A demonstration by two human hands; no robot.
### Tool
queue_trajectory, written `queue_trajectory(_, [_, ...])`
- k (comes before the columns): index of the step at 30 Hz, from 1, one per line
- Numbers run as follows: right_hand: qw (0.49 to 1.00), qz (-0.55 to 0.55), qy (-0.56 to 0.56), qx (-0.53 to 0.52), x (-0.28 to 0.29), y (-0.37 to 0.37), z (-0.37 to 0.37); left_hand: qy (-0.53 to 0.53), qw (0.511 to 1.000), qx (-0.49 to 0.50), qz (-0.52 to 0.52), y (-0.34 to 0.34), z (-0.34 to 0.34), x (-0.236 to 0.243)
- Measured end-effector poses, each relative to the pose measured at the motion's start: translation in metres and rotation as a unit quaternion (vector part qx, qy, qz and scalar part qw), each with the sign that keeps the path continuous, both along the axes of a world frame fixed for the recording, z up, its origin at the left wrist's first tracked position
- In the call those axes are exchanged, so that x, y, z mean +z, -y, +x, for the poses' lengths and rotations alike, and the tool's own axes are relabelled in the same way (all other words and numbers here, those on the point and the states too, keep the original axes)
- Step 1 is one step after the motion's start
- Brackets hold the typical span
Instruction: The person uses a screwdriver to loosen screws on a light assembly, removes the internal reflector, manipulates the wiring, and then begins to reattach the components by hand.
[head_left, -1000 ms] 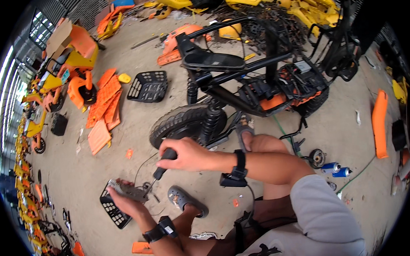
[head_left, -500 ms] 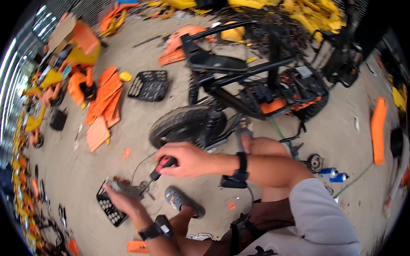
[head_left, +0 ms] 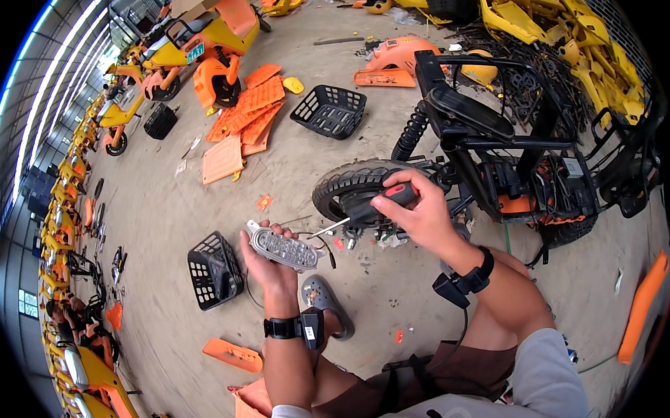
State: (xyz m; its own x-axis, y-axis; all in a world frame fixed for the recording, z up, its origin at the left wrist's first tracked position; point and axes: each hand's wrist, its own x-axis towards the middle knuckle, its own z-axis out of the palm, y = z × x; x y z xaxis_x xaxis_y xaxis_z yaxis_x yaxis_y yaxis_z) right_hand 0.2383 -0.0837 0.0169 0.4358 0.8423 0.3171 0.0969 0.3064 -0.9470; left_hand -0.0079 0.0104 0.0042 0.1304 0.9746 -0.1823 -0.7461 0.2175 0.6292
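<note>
Right hand [head_left: 429, 218] first: what's it got?

– Fist's closed round the black-and-red handle of a screwdriver [head_left: 366, 210], thin metal shaft aimed left and a bit down.

And the left?

– Left hand [head_left: 271, 277] is palm up, fingers curled round the back of a clear oval lamp [head_left: 284, 248], so that's a proper hold too. Lamp's out in front of the body, off the floor, lens side up, with a dark wire [head_left: 329, 252] hanging near its right end. Screwdriver tip is right by that same end. Touching or not? Honestly can't tell.

What's lying around?

– Closest is a grey clog [head_left: 326, 303] on the floor below the lamp. There's an orange strip [head_left: 233, 354] off to the left, then a black basket [head_left: 217, 272] just left of the left hand, something dark inside it.

And further out?

– Fat black tyre [head_left: 332, 188] just past the screwdriver, on a stripped black bike frame [head_left: 523, 141]. Beyond that, a second basket [head_left: 329, 112] beside a heap of orange panels [head_left: 245, 119]. Way back: a big pile of yellow panels [head_left: 525, 21] on the right, and yellow scooters [head_left: 70, 172] lined up along the left.
</note>
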Motion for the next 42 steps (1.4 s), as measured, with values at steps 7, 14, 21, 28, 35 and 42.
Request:
queue_trajectory(7, [0.997,-0.045,0.051,0.029,0.007,0.003,-0.003,0.007,1.0,0.005,-0.005,-0.002,-0.003,-0.003])
queue_trajectory(14, [0.996,-0.007,0.086,0.009,0.006,-0.001,-0.016,0.014,1.0,0.016,0.007,-0.001,-0.016,0.001])
queue_trajectory(21, [0.996,-0.019,0.08,0.03,-0.001,-0.009,-0.032,0.001,0.999,0.037,0.009,-0.002,-0.031,0.001])
queue_trajectory(28, [0.989,-0.04,0.135,0.035,0.003,-0.008,-0.046,-0.04,0.996,0.074,0.007,-0.001,-0.039,-0.001])
queue_trajectory(35, [0.982,-0.116,0.126,0.082,0.003,-0.006,-0.038,-0.074,0.994,0.079,0.032,0.0,-0.032,0.002])
queue_trajectory(42, [0.977,-0.051,0.191,0.082,-0.001,0.002,-0.029,-0.133,0.987,0.089,0.03,-0.002,-0.018,-0.003])
